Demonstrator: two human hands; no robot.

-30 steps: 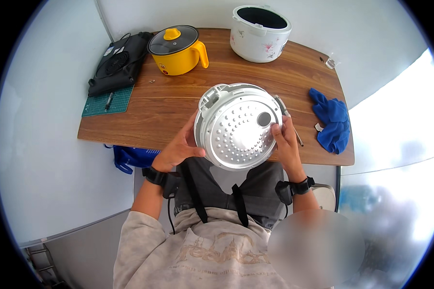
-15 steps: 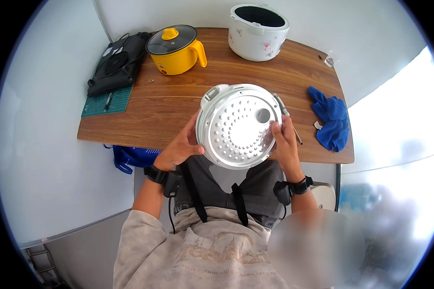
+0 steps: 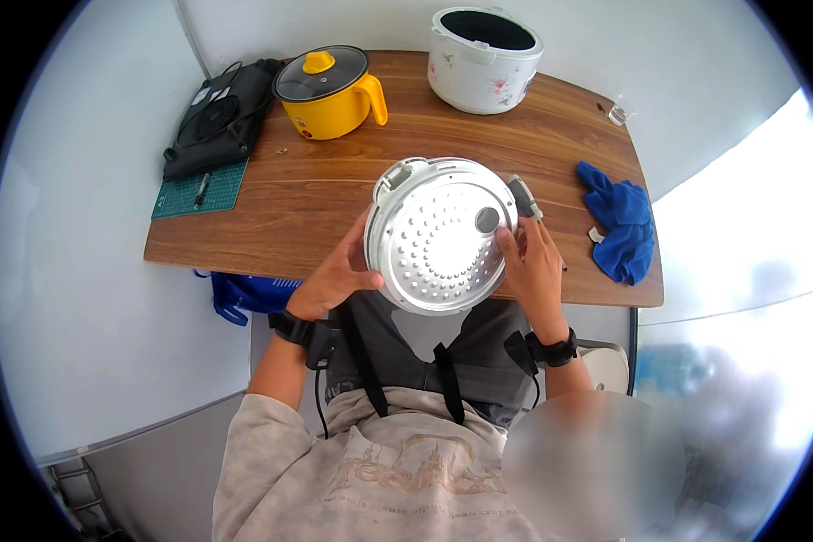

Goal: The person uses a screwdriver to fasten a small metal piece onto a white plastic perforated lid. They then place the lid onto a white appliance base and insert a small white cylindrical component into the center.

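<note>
A round rice cooker lid (image 3: 443, 262) is held up in front of me over the table's near edge, its silvery, dimpled inner face turned upward. My left hand (image 3: 339, 275) grips its left rim, thumb on top and fingers hidden beneath. On the right rim, my right hand (image 3: 533, 271) rests its thumb on the metal face near a round dark vent (image 3: 487, 219); its other fingers wrap toward the edge. Beyond those fingers a grey piece (image 3: 524, 197) sticks out beside the rim; whether it belongs to the lid, I cannot tell.
At the back stands the lidless white rice cooker body (image 3: 485, 77) with a flower print. A yellow electric pot (image 3: 330, 104), a black portable stove (image 3: 217, 122) and a green cutting mat (image 3: 185, 200) sit left. A blue cloth (image 3: 621, 226) lies on the wooden table's (image 3: 316, 194) right side.
The lid has tilted and shifted slightly left. My right hand has turned inward, its thumb moving left on the metal face, and more of the grey piece shows. My left hand barely moved.
</note>
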